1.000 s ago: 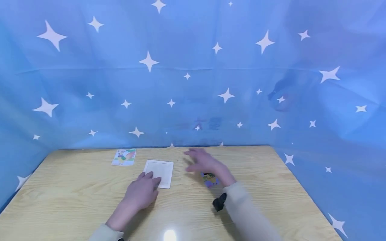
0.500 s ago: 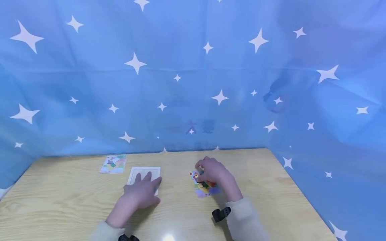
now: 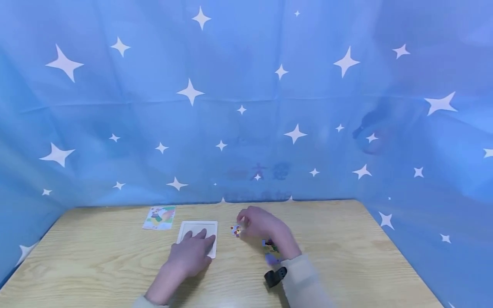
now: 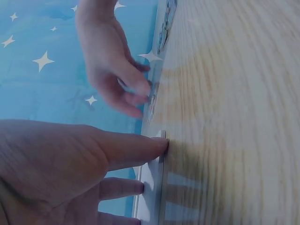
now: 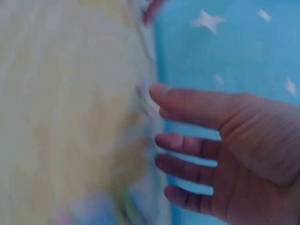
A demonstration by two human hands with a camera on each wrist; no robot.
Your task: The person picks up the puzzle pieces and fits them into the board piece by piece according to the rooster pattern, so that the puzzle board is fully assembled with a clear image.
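Observation:
My left hand [image 3: 190,256] rests on a flat white puzzle tray [image 3: 186,226], fingers spread over its inside and thumb at its right edge. In the left wrist view the thumb [image 4: 136,149] lies along the rim of the tray [image 4: 154,187]. Just right of the tray, my right hand [image 3: 262,223] pinches a small colourful puzzle piece [image 3: 236,231] between thumb and index finger. The right wrist view is blurred, with the piece [image 5: 143,99] at the fingertips. More joined puzzle pieces [image 3: 271,253] lie under the right wrist, partly hidden by it.
A square picture card [image 3: 159,217] lies at the back left of the wooden table [image 3: 96,256]. A blue cloth [image 3: 246,145] with white stars hangs right behind the table's back edge and along its sides.
My right hand came down to the joined pieces on the right, then moved left toward the tray with one piece pinched off. The left hand stays on the tray. The head view shifted.

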